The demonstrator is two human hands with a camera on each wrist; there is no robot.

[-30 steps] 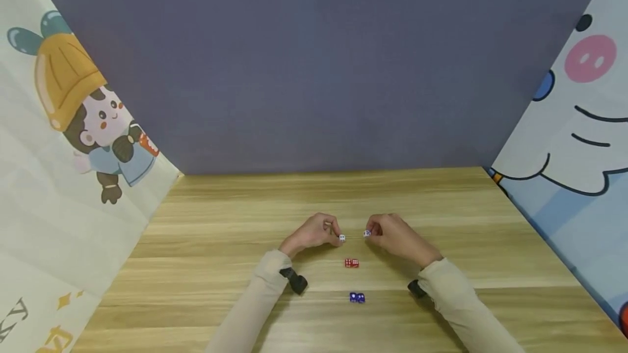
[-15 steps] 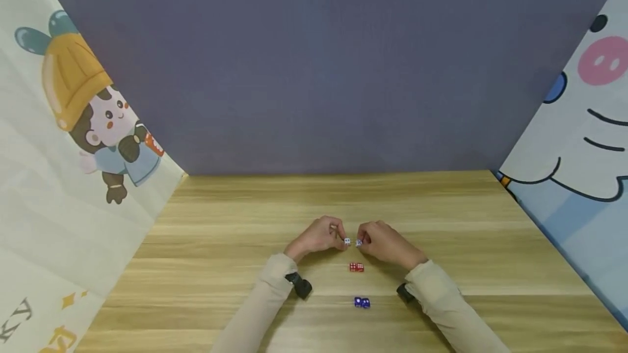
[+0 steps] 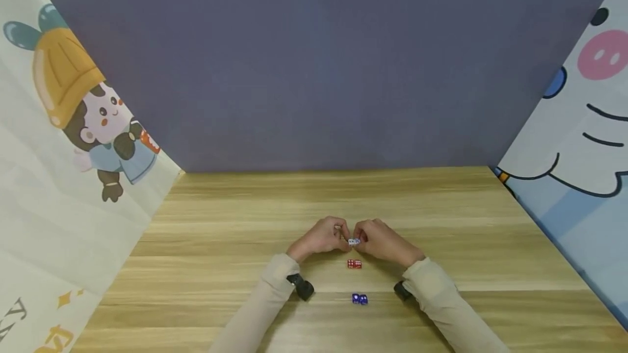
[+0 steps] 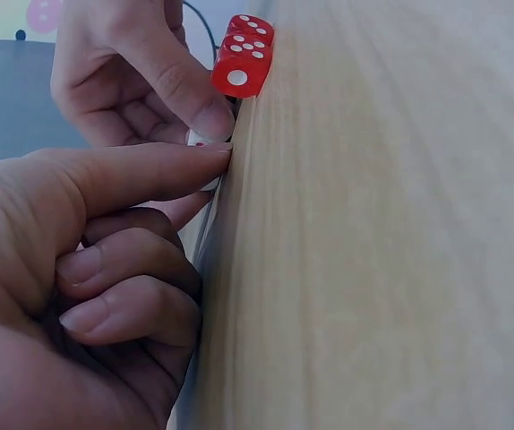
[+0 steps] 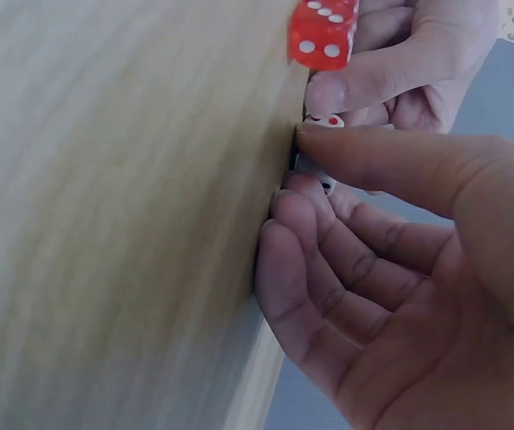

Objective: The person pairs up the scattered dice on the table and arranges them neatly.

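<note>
Two small white dice sit side by side on the table, seemingly touching, between my fingertips in the head view. My left hand (image 3: 324, 236) pinches the left white die (image 3: 351, 242) between thumb and index finger. From the other side, my right hand (image 3: 386, 242) pinches the right white die (image 3: 357, 241). Both wrist views show the dice mostly covered by fingers. Just nearer to me lies a pair of red dice (image 3: 354, 263), close together, also visible beyond the hands in the left wrist view as red dice (image 4: 244, 55). Nearer still are two blue dice (image 3: 360, 299), side by side.
The wood-grain table (image 3: 221, 222) meets a dark grey panel (image 3: 324, 70) at its far edge. Cartoon-printed sheets stand along the left and right sides. Each wrist wears a black strap (image 3: 300, 286).
My hands have come together, bringing the two white dice from a gap apart to side by side. The red and blue pairs keep their places on the table.
</note>
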